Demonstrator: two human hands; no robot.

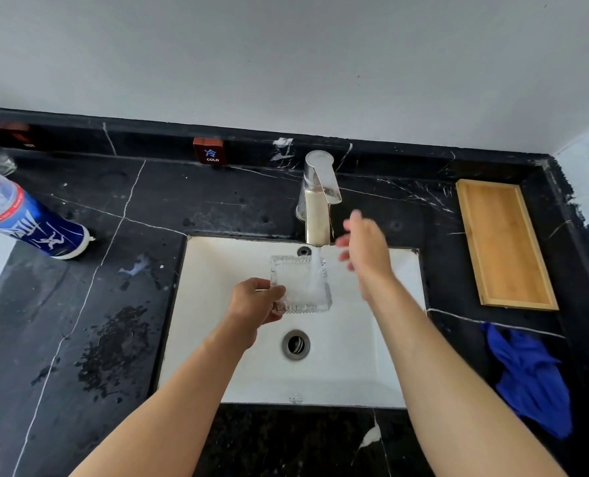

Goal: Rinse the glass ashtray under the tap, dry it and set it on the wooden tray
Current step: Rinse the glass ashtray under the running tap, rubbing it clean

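left hand (257, 302) grips glass ashtray (301, 284) under tap (318, 197) | right hand (365, 246) blurred, seemingly released | tag (209, 151) reads "COLD"

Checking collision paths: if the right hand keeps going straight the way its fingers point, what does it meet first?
Most likely the tap. The right hand is open above the sink, fingers pointing up-left at the spout, just beside the water stream. Depth is unclear from one view; it might pass in front.
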